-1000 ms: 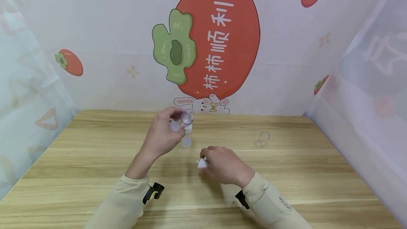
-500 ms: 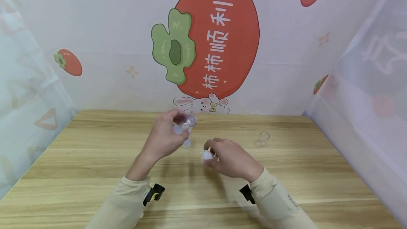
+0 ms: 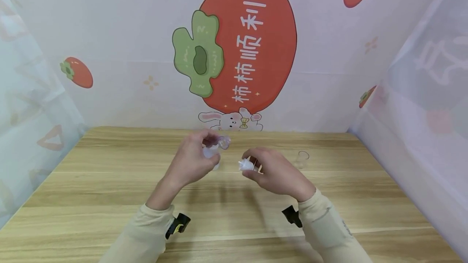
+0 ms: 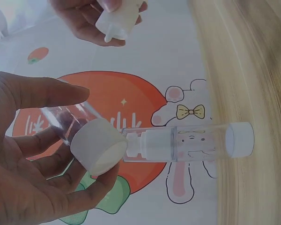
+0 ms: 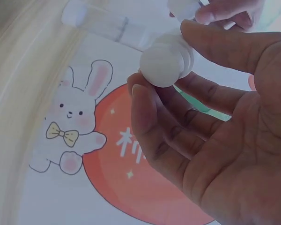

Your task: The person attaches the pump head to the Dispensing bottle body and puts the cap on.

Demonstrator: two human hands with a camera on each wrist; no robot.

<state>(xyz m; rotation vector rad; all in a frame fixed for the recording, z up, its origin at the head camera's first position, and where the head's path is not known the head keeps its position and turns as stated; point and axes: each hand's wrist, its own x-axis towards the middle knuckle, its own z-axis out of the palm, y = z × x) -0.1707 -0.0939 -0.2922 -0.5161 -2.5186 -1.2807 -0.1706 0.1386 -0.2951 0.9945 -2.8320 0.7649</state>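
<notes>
My left hand (image 3: 190, 157) grips a small clear bottle (image 4: 70, 117) with a white base (image 4: 99, 146), tilted in the air; its clear open end (image 3: 224, 142) points right in the head view. To its right, my right hand (image 3: 279, 171) pinches a white pump head (image 3: 247, 164) between thumb and fingers, nozzle end toward the left hand. The right wrist view shows a round white disc (image 5: 161, 65) at the pump head's near end. Another clear bottle (image 4: 196, 142) with white pump and base stands upright on the table, mostly behind the left hand in the head view.
A clear, see-through cap (image 3: 302, 160) lies on the wooden table (image 3: 329, 214) to the right of the right hand. A printed cloth (image 3: 310, 104) with a persimmon and a rabbit hangs behind the table, and cloth walls stand at both sides.
My right hand has lifted the pump head from low over the table, up and to the right, turning it. My left hand has tilted its bottle further to the right.
</notes>
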